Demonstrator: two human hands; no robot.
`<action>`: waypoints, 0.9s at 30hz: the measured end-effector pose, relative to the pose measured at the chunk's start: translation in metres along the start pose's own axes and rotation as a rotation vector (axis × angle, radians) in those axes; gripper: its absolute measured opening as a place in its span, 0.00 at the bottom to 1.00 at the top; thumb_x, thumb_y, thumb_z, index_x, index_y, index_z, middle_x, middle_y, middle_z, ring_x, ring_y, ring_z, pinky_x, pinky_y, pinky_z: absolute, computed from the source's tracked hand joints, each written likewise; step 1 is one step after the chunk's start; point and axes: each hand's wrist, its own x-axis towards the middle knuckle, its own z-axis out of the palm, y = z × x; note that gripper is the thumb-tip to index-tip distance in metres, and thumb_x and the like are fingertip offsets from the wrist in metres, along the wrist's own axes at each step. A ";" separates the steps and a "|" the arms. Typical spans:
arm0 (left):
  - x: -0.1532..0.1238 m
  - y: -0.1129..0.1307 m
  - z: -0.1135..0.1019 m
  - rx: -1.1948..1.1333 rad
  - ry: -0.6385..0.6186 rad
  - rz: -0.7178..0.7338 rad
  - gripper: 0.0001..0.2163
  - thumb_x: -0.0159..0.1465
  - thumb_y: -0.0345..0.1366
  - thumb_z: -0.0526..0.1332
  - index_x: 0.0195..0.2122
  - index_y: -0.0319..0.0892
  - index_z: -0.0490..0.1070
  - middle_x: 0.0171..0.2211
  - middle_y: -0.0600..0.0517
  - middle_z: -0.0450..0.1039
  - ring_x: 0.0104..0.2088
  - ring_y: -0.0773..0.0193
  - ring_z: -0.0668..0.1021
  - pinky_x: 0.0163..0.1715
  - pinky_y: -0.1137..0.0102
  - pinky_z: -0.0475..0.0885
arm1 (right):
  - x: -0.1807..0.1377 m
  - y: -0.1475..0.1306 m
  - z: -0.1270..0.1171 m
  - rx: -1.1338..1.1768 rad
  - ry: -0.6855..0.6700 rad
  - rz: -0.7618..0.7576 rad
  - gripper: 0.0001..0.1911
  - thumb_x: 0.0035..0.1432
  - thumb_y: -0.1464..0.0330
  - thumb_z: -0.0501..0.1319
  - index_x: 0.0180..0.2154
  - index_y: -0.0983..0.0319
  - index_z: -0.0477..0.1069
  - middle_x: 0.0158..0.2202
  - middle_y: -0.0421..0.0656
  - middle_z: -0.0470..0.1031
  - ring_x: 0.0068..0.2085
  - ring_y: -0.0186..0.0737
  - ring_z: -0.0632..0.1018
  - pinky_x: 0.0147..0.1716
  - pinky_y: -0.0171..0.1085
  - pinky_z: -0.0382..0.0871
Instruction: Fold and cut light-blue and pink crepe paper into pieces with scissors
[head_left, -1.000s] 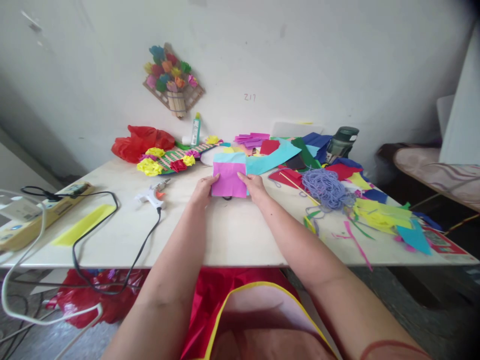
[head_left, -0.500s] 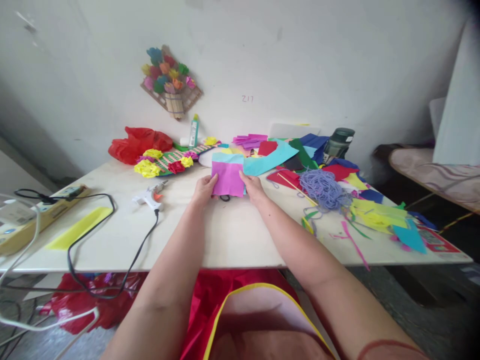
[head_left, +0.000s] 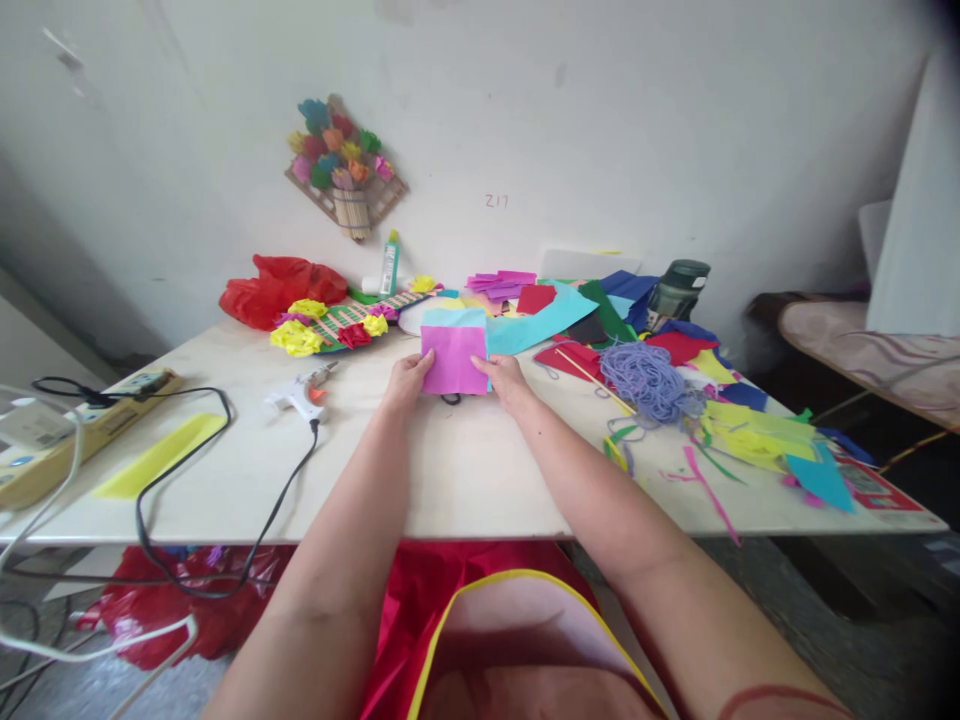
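Note:
Between my hands is a purple square of paper (head_left: 454, 362), with a light blue sheet (head_left: 454, 317) showing behind its top and right edges. My left hand (head_left: 409, 378) pinches the left edge of the purple paper, thumb on the front. On the other side my right hand (head_left: 500, 380) grips the right edge, its thumb lying on the purple face. The fingers behind the sheets are hidden. A small black loop (head_left: 451, 399) peeks out on the table just below the paper.
A white glue gun (head_left: 304, 398) with a black cord lies left, near a power strip (head_left: 90, 425) and yellow paper (head_left: 161, 455). Paper flowers (head_left: 296, 340) stand behind. Purple yarn (head_left: 649, 380), a stick and coloured scraps spread right, before a dark bottle (head_left: 679, 288).
My right thumb has slid slightly left and down on the purple paper. The purple square's top edge sits a touch lower against the blue; my left hand stays nearly still.

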 end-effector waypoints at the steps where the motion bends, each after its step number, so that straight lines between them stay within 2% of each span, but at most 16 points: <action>1: 0.001 -0.001 -0.001 -0.027 -0.004 -0.009 0.18 0.45 0.49 0.66 0.22 0.37 0.68 0.18 0.53 0.69 0.17 0.70 0.69 0.17 0.76 0.60 | 0.000 0.000 0.000 -0.011 0.003 0.001 0.15 0.33 0.59 0.68 0.19 0.63 0.69 0.15 0.36 0.68 0.23 0.34 0.70 0.27 0.34 0.64; 10: 0.001 -0.003 -0.002 -0.249 0.006 -0.055 0.15 0.42 0.41 0.68 0.24 0.37 0.68 0.19 0.52 0.70 0.19 0.68 0.71 0.20 0.74 0.64 | -0.001 0.001 0.001 -0.055 -0.022 0.008 0.15 0.34 0.59 0.68 0.19 0.63 0.68 0.15 0.35 0.67 0.22 0.33 0.70 0.25 0.33 0.63; 14: 0.001 -0.001 -0.002 -0.291 0.015 -0.060 0.15 0.42 0.41 0.69 0.25 0.37 0.68 0.19 0.53 0.70 0.19 0.69 0.71 0.21 0.73 0.65 | -0.001 0.003 0.000 -0.055 -0.055 0.005 0.15 0.34 0.59 0.68 0.18 0.63 0.67 0.15 0.35 0.67 0.22 0.32 0.69 0.25 0.33 0.63; 18: 0.001 0.000 -0.002 -0.272 0.082 -0.050 0.16 0.41 0.43 0.69 0.23 0.38 0.66 0.18 0.54 0.68 0.18 0.69 0.69 0.20 0.73 0.64 | 0.000 0.005 0.000 -0.043 -0.094 0.022 0.16 0.33 0.59 0.68 0.19 0.63 0.68 0.16 0.36 0.68 0.22 0.32 0.70 0.26 0.33 0.64; 23: 0.004 -0.003 -0.004 -0.181 0.150 -0.012 0.17 0.42 0.46 0.67 0.21 0.39 0.63 0.15 0.57 0.64 0.15 0.72 0.65 0.17 0.75 0.58 | -0.002 0.006 0.001 -0.021 -0.150 0.046 0.16 0.33 0.59 0.69 0.19 0.64 0.69 0.17 0.37 0.70 0.22 0.32 0.70 0.27 0.34 0.65; 27: 0.009 -0.008 -0.005 -0.019 0.211 0.097 0.17 0.47 0.47 0.64 0.19 0.40 0.61 0.13 0.60 0.58 0.14 0.75 0.60 0.15 0.76 0.51 | -0.001 0.008 0.002 0.015 -0.169 0.052 0.16 0.33 0.59 0.69 0.18 0.64 0.67 0.17 0.37 0.70 0.21 0.32 0.69 0.27 0.34 0.65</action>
